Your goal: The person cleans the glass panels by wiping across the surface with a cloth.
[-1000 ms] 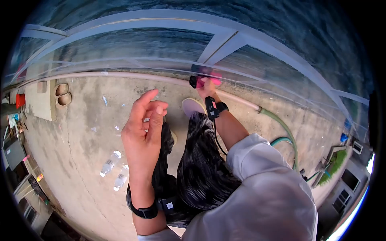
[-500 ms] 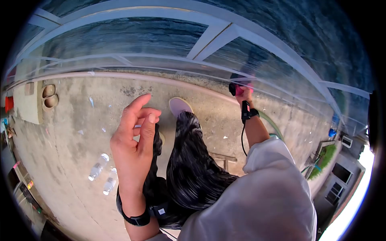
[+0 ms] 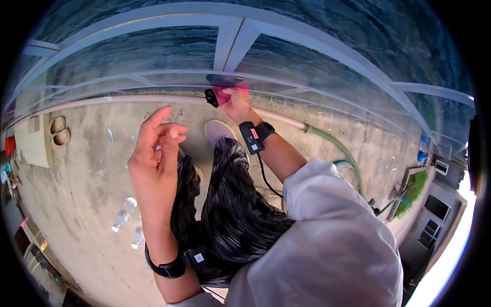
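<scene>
My right hand is closed around a bunched pink cloth with a black end, held against the lower part of a glossy blue panel with pale bars. The panel mirrors the pink of the cloth. My left hand hovers in the air above my leg, its fingers loosely bent and apart, with nothing in it. Each wrist wears a black strap, and a small black box with a cable sits on the right one.
A pale pipe runs along the panel's foot and joins a green hose on the right. Two clear plastic bottles lie on the concrete at left. A pair of slippers rests on a ledge. A grassy planter stands at far right.
My right hand has swept left along the panel with the pink cloth. My left hand has shifted slightly left and up, its fingers much the same.
</scene>
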A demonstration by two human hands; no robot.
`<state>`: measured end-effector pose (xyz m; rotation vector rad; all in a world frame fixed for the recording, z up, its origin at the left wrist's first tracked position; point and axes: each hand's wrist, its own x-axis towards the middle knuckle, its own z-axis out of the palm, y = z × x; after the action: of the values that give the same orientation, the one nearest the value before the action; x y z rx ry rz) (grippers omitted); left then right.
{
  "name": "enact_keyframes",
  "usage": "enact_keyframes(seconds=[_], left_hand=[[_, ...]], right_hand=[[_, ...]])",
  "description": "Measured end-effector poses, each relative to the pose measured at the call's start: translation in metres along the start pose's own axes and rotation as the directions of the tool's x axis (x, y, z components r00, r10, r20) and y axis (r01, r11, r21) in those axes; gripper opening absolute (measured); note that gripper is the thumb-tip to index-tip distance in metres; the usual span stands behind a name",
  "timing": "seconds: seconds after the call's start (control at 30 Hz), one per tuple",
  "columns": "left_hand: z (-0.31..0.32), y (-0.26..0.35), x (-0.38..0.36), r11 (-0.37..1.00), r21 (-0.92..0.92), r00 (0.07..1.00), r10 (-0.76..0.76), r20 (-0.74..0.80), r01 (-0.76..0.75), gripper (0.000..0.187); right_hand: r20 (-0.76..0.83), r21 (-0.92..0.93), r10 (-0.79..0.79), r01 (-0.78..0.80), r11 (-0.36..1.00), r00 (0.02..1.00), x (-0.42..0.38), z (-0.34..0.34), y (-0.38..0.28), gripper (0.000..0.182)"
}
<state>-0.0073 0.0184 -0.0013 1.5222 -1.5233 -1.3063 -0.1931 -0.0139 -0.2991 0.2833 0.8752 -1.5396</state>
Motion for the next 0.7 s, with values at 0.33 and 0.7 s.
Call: enact_keyframes(seconds=[0.33, 0.7], left_hand=[[-0.010, 0.005, -0.014, 0.998, -0.041, 0.999, -0.051, 0.013, 0.052, 0.028], [0.018, -0.003, -0.025, 0.914, 0.212, 0.928, 0.300, 0.220, -0.345, 0.024]], right_hand=[[-0.309, -0.243, -0.408, 0.344, 0.907, 0.859, -0.023, -0.194, -0.207, 0.054], [-0.184, -0.001, -0.010, 0.010, 1.000, 0.983, 0.059, -0.058, 0.001, 0.040]])
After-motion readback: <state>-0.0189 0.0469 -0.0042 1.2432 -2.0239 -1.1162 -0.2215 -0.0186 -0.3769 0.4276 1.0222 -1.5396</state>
